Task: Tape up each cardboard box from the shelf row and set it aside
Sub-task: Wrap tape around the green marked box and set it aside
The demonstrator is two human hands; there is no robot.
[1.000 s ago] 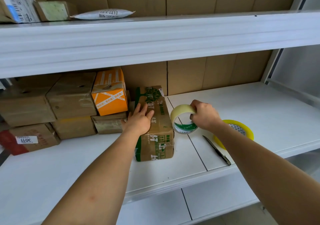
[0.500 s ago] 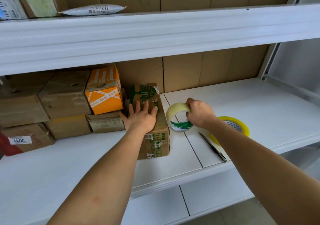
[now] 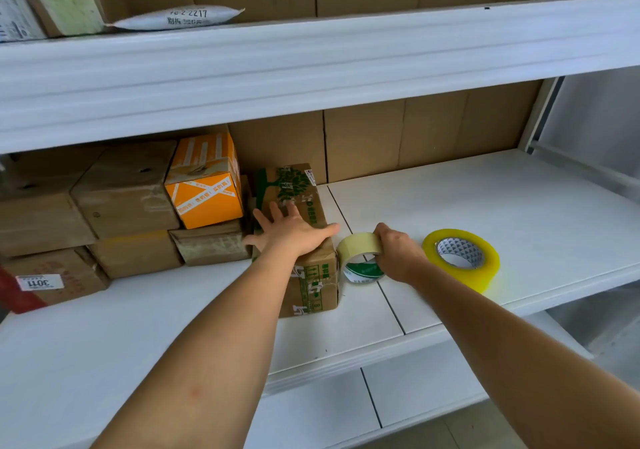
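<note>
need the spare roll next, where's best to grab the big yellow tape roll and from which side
The yellow tape roll lies flat on the shelf with its core hole facing up. Come from above: fingers into the hole, thumb on the outer rim. The right hand is nearest but holds the smaller tape roll.

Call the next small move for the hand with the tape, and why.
Probably draw the clear tape roll up and over the green-printed box. The right hand grips the roll low beside the box's right side, while the left hand lies flat on top, steadying it.
</note>
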